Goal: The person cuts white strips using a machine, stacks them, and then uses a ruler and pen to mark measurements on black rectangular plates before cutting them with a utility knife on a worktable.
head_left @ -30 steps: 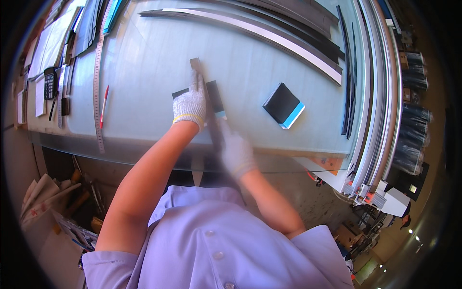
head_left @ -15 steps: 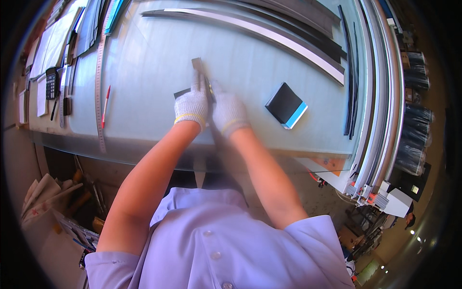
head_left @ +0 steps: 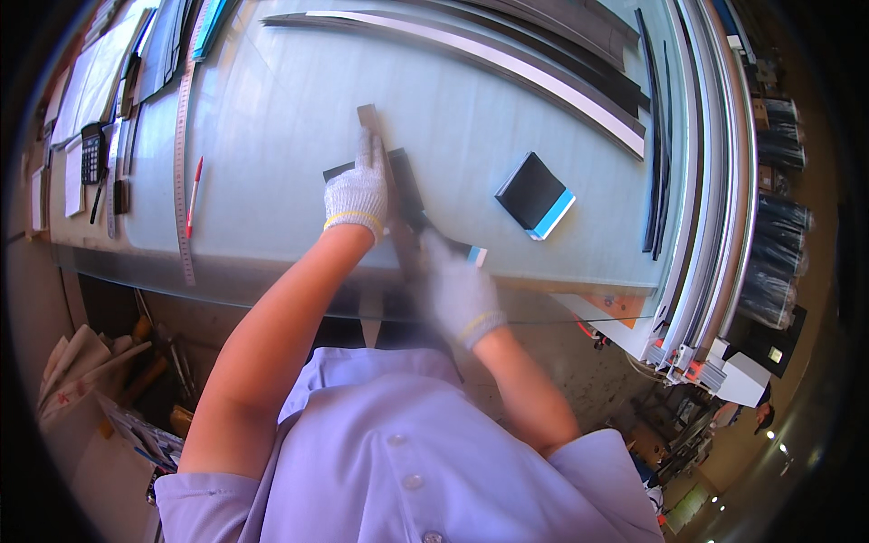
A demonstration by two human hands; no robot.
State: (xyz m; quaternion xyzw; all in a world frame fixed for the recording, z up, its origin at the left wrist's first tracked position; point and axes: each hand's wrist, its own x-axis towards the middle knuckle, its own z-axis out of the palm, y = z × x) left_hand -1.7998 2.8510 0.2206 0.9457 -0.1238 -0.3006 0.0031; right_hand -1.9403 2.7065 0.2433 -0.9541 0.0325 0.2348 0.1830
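My left hand (head_left: 356,195), in a whitish knit glove with a yellow cuff line, lies with fingers stretched along a flat grey-brown bar (head_left: 367,115). Under and beside it is a dark sheet (head_left: 407,185); one corner pokes out left of the glove. Toward the table's near edge my right hand (head_left: 460,294), gloved alike, is smeared by motion, so its fingers and anything in them cannot be made out. Just above that glove shows a blue and white end (head_left: 476,254) of a dark piece. To the right rests a black square pad (head_left: 534,195) with a blue-and-white edge.
Long dark and white strips (head_left: 507,63) lie across the far side, and thin black strips (head_left: 656,154) at the right by metal rails (head_left: 715,181). Leftward are a long ruler (head_left: 183,163), a red-and-white pen (head_left: 195,197), a calculator (head_left: 93,154) and papers.
My right hand has moved from beside the left hand down and right toward the near table edge, uncovering more of the dark sheet. My left hand stays on the bar.
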